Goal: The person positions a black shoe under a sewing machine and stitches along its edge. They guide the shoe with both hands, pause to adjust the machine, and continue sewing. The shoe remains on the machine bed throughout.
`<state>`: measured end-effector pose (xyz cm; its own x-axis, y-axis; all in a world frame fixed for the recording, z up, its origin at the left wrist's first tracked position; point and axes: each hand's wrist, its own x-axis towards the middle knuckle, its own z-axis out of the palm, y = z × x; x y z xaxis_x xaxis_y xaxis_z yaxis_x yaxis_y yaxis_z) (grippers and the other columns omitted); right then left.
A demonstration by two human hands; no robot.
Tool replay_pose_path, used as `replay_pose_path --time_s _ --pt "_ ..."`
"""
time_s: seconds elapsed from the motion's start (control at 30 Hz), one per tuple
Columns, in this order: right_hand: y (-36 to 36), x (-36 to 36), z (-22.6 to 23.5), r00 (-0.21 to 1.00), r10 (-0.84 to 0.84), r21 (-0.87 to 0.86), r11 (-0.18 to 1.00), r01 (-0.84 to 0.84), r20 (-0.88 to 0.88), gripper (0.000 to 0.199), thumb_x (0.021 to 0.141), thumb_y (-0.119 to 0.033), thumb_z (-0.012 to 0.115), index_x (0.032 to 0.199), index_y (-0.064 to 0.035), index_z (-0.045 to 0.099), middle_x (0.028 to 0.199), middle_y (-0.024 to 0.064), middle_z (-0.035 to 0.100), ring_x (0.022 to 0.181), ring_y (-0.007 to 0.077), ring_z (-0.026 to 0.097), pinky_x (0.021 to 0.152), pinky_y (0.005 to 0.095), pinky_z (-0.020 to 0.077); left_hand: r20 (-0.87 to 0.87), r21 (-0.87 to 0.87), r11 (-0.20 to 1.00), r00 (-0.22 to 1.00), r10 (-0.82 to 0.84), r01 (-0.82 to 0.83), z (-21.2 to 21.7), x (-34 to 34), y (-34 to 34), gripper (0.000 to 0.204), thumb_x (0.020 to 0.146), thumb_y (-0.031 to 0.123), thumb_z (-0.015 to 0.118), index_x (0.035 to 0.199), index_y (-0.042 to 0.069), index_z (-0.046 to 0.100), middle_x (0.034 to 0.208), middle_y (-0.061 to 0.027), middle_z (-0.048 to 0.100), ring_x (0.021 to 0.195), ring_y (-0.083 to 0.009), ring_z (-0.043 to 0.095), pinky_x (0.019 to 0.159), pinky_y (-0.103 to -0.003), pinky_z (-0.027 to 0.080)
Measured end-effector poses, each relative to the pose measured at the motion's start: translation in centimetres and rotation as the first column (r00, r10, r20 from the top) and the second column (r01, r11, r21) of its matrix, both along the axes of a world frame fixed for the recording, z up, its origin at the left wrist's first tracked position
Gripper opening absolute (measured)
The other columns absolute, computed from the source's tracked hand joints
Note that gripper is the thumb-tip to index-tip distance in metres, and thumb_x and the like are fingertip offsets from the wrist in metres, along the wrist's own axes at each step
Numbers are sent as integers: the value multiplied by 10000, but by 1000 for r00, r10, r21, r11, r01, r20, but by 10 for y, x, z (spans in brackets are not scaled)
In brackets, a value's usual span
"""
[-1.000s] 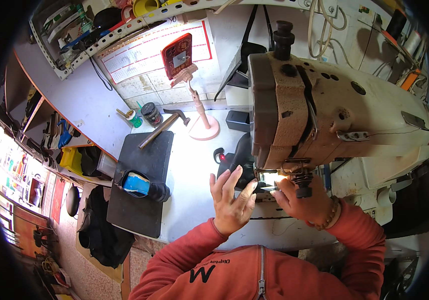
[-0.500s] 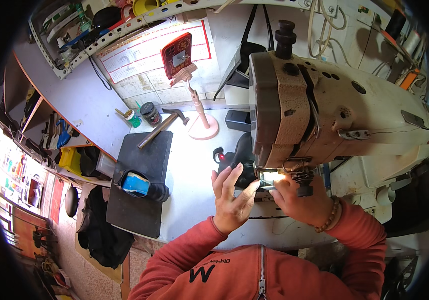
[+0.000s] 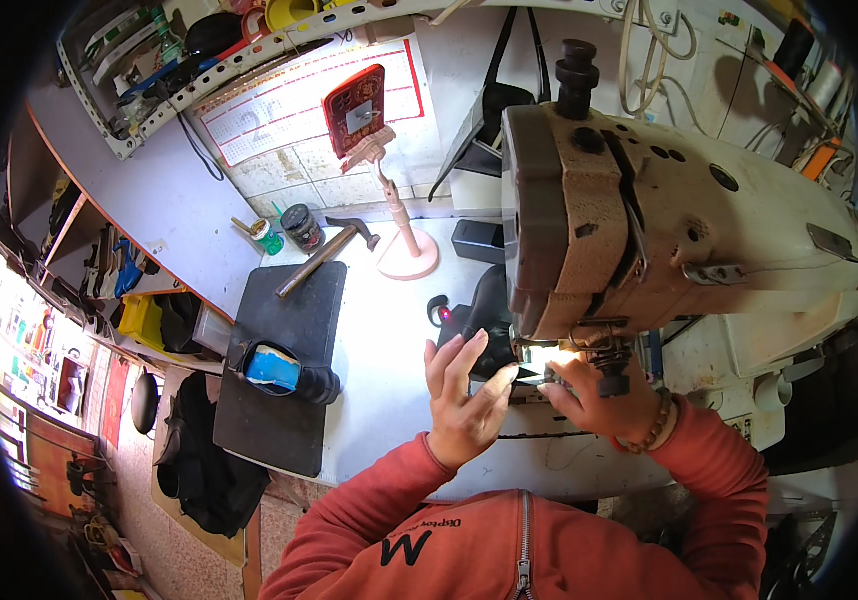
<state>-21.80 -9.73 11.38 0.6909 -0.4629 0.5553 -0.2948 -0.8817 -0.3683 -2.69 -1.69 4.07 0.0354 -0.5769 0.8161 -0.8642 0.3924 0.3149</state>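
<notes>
While your one sewing machine (image 3: 669,220) fills the white table (image 3: 389,380), its head hides the needle. Under it lies one dark workpiece (image 3: 484,325), partly covered. Your left hand (image 3: 464,395) presses there, fingers spread, gripping nothing. Your right hand (image 3: 604,400) pinches something too small to identify. Two small jars (image 3: 301,228) stand behind; contents unclear.

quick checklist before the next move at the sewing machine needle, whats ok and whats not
1. Left hand on the dark piece by the needle: ok, thumb on it, fingers spread.
2. Right hand at the presser foot area: ok, under the sewing machine head.
3. Work light on: ok.
4. Fingers away from the needle: cannot tell, glare hides it.
5. Hammer away from the hands: ok, lies on the black mat.
</notes>
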Motion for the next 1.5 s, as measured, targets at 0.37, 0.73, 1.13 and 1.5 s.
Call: replay_pose_path --time_s 0.37,0.73,1.13,1.5 --pt "13 -4 17 974 -71 -156 987 38 -215 109 814 -120 646 842 -31 590 685 130 601 573 313 612 482 404 478 -11 -23 1000 1000 15 -15 -3 -1 -4 289 720 89 743 993 186 734 1375 -112 532 1271 -336 440 1150 -577 194" --pt "15 -1 24 970 -70 -211 977 19 -233 90 812 -112 648 839 -44 596 682 111 600 568 296 612 477 400 479 57 -23 997 996 71 -70 -7 -3 0 379 700 99 754 1042 263 748 1360 -41 552 1268 -263 439 1169 -558 127" --pt "16 -7 3 990 -35 -124 992 18 -137 235 787 -211 731 957 -76 640 795 63 561 642 248 588 541 368 465 213 -57 996 973 84 -73 -9 3 7 418 710 111 721 1071 323 727 1341 -67 551 1285 -278 411 1164 -575 117" --pt "78 -37 -110 996 -8 237 971 30 -94 265 784 -231 751 980 -79 655 779 67 608 605 242 607 501 352 461 -55 -99 986 990 128 -133 59 107 -10 428 727 113 758 1146 84 674 1298 -159 570 1201 -348 498 1112 -498 287"
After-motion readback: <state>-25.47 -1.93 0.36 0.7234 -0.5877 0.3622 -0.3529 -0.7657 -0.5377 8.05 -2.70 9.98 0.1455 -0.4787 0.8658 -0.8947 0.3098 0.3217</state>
